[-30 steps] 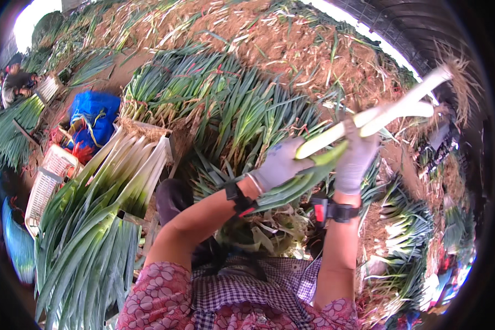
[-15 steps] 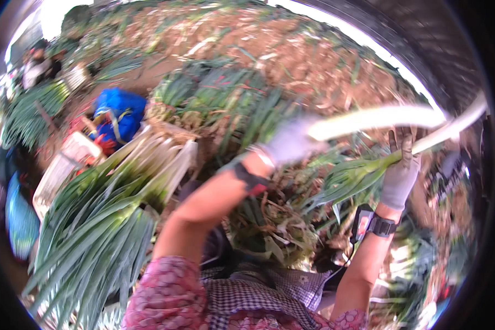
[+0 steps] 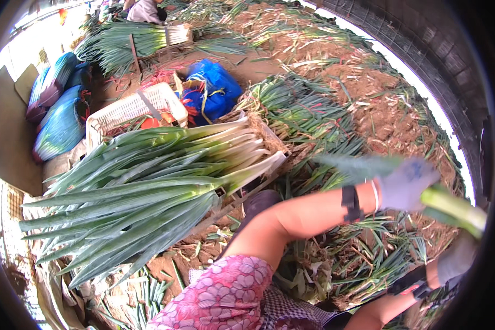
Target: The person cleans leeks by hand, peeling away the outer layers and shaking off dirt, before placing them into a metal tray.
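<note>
L hand (image 3: 407, 186) gloved lt grey, bluish mark (image 3: 418, 167) on back; R hand (image 3: 456, 258) gloved sim; blk strap (image 3: 350, 202) ea forearm; thin white band (image 3: 375, 195), L wrist; pink floral short sleeve (image 3: 220, 297); dk/white checked cloth (image 3: 283, 312) at front

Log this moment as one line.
left hand: closed around leek | right hand: near picture's right edge, grip unclear | leek pile: beside white basket | blue bag: beside basket

Right hand (image 3: 456, 258) and leek (image 3: 451, 207) cut off at edge
</note>
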`<state>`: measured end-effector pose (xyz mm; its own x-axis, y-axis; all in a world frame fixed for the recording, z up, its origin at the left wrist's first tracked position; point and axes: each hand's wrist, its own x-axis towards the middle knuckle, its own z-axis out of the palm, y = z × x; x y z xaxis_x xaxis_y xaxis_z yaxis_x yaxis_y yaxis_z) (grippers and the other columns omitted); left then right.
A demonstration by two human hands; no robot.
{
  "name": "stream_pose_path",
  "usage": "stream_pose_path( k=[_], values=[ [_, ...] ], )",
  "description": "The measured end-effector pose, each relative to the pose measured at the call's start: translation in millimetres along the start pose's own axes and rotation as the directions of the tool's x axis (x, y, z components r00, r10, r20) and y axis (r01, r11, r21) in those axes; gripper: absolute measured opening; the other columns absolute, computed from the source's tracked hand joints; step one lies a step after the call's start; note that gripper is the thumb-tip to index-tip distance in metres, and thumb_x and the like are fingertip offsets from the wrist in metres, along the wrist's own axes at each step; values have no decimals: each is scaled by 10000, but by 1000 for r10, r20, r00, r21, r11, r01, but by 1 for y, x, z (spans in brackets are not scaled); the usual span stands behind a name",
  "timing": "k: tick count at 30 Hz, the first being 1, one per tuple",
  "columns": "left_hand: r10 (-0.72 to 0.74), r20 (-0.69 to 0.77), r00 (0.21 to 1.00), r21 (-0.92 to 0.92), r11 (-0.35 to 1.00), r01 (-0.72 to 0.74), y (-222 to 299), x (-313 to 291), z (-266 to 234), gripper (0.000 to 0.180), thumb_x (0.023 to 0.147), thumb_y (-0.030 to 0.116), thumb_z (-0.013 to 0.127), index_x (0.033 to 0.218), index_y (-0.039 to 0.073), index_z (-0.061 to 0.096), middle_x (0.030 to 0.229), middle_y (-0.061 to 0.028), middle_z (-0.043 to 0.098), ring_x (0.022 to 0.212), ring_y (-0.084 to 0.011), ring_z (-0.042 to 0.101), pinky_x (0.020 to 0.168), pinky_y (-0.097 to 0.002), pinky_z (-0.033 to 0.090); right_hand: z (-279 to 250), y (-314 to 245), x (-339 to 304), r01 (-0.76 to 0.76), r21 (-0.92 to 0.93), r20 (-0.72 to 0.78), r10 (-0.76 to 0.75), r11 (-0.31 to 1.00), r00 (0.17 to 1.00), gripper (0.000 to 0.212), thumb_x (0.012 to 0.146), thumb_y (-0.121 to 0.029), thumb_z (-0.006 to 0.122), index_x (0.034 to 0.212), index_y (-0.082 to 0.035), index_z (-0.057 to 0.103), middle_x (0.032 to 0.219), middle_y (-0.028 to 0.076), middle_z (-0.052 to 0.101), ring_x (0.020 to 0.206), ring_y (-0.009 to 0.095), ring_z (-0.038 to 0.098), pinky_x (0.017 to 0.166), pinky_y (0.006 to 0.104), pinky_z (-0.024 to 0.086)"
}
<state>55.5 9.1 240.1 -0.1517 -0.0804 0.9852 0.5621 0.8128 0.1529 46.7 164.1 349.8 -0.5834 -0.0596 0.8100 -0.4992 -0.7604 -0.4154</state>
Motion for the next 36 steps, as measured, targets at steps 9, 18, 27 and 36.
stream_pose_path(
  k=[9, 18, 27, 36],
  values=[
    [-21, 484, 875, 853, 235, -466, 63, 75, -315, 323, 681, 87, 675, 992, 98, 589, 818, -88, 588, 751, -297, 587, 669, -393, 442, 25, 153, -28, -640, 534, 362, 535, 552, 764, 560, 912, -314, 552, 1344, 3, 391, 1388, 188, 411, 1294, 311, 383, 1118, 443, 277],
    [-976, 52, 212, 959, -10, -282, 59, -153, -392, 468, 848, 439, 565, 1226, 166, 524, 973, -86, 541, 949, -300, 526, 806, -423, 394, -10, 281, -227, -987, 99, 243, 958, 129, 150, 321, 934, -267, 551, 1218, -118, 562, 1095, 21, 631, 970, 154, 604, 860, 323, 455],
    [-951, 174, -257, 977, 133, 167, -9, -154, -394, 595, 772, 380, 640, 1296, 129, 512, 1143, -194, 583, 1068, -367, 557, 875, -437, 444, -13, 301, -265, -999, -16, 122, 992, 38, 35, 276, 930, -170, 543, 1188, -75, 565, 1033, 36, 650, 909, 157, 630, 820, 297, 475],
    [-916, 379, 133, 892, 323, -317, -7, -170, -354, 112, 730, 153, 595, 792, 96, 667, 834, -67, 597, 829, -254, 587, 673, -383, 459, 68, 327, -303, -940, -271, 340, 934, 207, 108, 302, 897, -121, 572, 1176, -7, 579, 1018, 70, 659, 899, 152, 636, 808, 245, 482]
  ],
)
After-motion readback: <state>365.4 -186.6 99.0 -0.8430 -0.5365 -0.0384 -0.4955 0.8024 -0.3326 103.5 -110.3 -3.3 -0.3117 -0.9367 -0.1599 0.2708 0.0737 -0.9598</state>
